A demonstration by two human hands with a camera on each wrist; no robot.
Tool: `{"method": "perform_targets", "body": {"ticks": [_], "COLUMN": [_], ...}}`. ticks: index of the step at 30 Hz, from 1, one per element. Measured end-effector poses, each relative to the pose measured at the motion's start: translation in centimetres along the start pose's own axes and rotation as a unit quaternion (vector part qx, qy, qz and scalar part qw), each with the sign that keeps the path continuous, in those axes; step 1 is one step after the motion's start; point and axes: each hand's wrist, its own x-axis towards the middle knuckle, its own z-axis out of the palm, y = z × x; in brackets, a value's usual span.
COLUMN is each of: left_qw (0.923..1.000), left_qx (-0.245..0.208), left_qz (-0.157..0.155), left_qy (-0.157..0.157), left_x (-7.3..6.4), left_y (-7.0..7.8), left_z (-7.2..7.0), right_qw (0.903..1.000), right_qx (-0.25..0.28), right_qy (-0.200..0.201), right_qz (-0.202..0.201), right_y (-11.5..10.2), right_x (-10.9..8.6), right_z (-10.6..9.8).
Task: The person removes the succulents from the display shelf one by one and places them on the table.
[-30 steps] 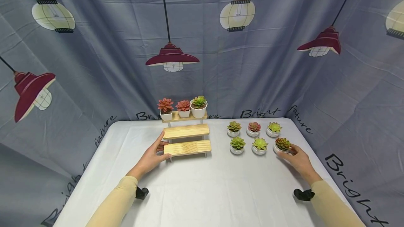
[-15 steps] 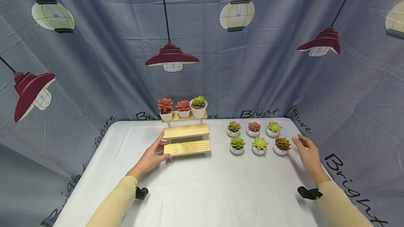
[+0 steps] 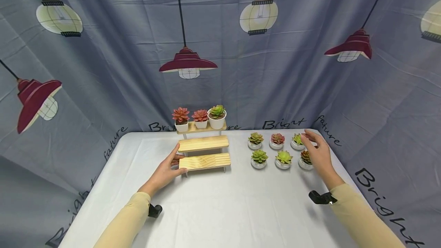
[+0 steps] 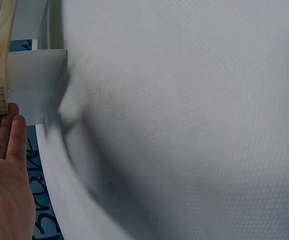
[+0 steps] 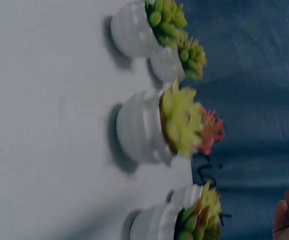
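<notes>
A three-step wooden plant stand (image 3: 204, 160) with white legs stands left of centre. My left hand (image 3: 167, 169) holds its lower step by the left end, thumb on the board and fingers behind; the left wrist view shows the thumb and the board's end (image 4: 1, 95). My right hand (image 3: 319, 155) hovers with loosely bent fingers and nothing between them. It overlaps the yellow-green succulent (image 3: 297, 140) at the back right and the red-green succulent (image 3: 305, 158) in front of it. In the right wrist view, its fingers (image 5: 280, 216) show at the lower right edge.
On the stand's top step are two red succulents (image 3: 180, 115) and a green one (image 3: 216, 112) in white pots. Left of my right hand, more potted succulents sit in two rows, among them a lime one (image 3: 284, 157) and a pink one (image 3: 277, 139). A printed curtain (image 3: 220, 87) hangs behind.
My right hand has let go of the red-green succulent's pot, drawn off right, then come back leftward and farther over the table. My left hand has stayed on the stand.
</notes>
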Motion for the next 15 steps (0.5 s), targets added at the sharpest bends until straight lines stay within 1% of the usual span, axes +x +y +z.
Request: {"method": "perform_targets", "body": {"ticks": [8, 15], "left_qw": [1.0000, 1.0000], "left_qx": [0.008, 0.007], "left_qz": [0.003, 0.003], "left_qy": [0.001, 0.001], "left_x": [0.0, 0.0], "left_y": [0.1, 0.2], "left_z": [0.0, 0.0], "right_qw": [0.9989, 0.9937], "right_qx": [0.028, 0.068], "right_qy": [-0.035, -0.071], "right_qz": [-0.015, -0.054], "right_y": [-1.8, -3.6], "right_x": [0.7, 1.4], "right_z": [3.1, 6.0]}}
